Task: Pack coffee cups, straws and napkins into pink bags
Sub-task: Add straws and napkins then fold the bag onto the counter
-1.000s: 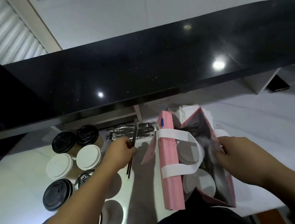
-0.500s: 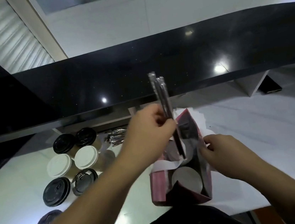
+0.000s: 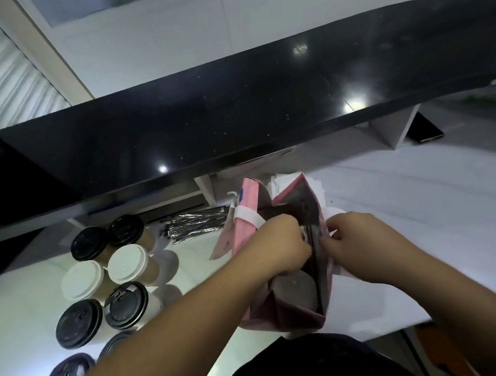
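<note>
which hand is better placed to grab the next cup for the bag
Left, probably. The left hand is on the side of the pink bag where the lidded cups stand, just across the white counter. The right hand pinches the bag's far edge, holding it open.

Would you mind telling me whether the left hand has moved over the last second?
Yes: the left hand went from the straw pile rightward into the pink bag.
</note>
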